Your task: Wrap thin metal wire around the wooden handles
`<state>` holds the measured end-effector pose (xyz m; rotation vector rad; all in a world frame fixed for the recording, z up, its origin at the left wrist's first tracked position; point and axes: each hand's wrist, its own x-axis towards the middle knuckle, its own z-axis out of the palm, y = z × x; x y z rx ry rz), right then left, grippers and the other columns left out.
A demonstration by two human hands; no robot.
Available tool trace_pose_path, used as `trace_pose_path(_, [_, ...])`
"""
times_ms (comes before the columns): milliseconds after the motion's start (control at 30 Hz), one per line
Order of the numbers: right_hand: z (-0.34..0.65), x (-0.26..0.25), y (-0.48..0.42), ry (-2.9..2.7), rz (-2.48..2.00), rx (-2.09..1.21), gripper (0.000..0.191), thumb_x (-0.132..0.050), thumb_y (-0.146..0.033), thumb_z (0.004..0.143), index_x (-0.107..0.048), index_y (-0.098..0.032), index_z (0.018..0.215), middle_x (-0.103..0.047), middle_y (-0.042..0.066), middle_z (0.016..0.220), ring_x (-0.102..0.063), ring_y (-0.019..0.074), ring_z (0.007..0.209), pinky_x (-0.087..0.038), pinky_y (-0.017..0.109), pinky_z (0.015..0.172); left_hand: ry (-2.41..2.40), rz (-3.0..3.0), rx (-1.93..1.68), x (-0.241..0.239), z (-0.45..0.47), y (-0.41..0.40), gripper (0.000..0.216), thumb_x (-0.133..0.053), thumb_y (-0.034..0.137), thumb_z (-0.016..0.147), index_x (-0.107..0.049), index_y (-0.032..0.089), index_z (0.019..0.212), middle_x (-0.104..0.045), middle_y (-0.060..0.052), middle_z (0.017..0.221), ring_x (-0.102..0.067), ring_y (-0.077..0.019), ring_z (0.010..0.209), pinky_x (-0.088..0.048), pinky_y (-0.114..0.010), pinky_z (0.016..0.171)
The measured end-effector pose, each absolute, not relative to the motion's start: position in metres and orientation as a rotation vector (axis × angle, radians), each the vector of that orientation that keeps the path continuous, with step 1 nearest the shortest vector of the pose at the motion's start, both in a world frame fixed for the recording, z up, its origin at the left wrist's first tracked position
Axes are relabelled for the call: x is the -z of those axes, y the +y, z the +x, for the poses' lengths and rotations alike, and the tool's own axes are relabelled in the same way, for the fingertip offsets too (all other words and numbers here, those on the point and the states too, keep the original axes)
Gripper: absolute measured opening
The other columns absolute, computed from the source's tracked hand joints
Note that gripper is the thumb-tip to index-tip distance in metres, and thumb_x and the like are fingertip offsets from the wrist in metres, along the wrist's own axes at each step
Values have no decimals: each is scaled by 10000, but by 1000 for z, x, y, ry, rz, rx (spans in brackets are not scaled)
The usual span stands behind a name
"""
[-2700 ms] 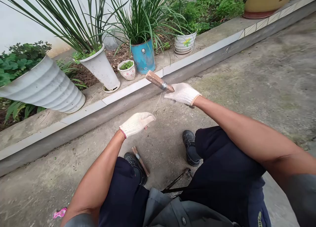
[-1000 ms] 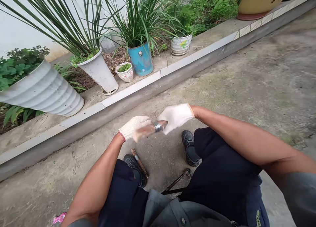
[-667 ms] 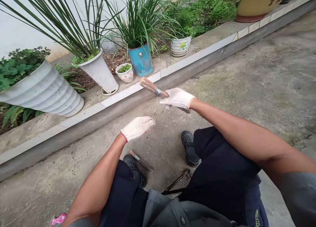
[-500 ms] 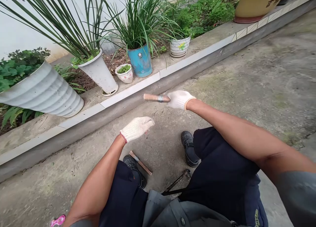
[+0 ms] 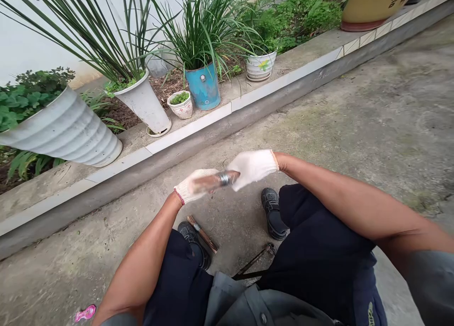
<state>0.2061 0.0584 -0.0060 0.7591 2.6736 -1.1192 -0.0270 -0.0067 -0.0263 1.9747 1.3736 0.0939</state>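
Note:
My right hand (image 5: 253,169), in a white knit glove, is closed on one end of a brown wooden stick (image 5: 205,182). Silvery wire (image 5: 224,178) is wound round the stick beside my fingers. Its far end, smeared by motion, passes in front of my gloved left hand (image 5: 185,188). The left fingers look closed, but the stick partly hides them and I cannot make out what they hold. Beside my left shoe lies a second wooden piece (image 5: 205,237), also with wire wound round it. A long dark metal tool (image 5: 252,260) lies between my feet.
A low tiled ledge (image 5: 191,133) crosses ahead, carrying a ribbed white pot (image 5: 76,129), a tall white pot (image 5: 147,101), a small flowered pot (image 5: 182,108), a blue pot (image 5: 204,87) and others. A pink object (image 5: 85,312) lies on the concrete at lower left.
My right hand has brought the stick down and left, so that it now overlaps my left hand. The left hand has barely moved.

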Motion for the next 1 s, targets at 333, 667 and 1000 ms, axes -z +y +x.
trace_pose_path(333, [219,5,98,2607,1740,1113,343,-601,-502,847,-698,-190,951,-712,78,755,-610,173,637,-413,275,609,1417,1978,-143,15,-15,-10,437,-410,529,1014,-688,212,895,-642,28,658,-591,-166,636,-400,-270,621])
trace_pose_path(667, [201,51,77,2362,806,559,137,-753,-206,598,-680,-192,714,-586,12,598,-566,193,633,-397,324,641,1477,2075,-164,21,-23,-8,443,-390,508,1028,-728,223,1049,-746,-25,1000,-646,-187,748,-451,-273,717])
trace_pose_path(1000, [210,5,63,2686,779,1120,315,-714,-497,732,-620,-198,754,-567,-53,608,-495,108,574,-312,243,537,1377,2024,-114,35,-26,-5,360,-485,453,999,-705,189,891,-683,-10,768,-595,-169,670,-435,-265,671])
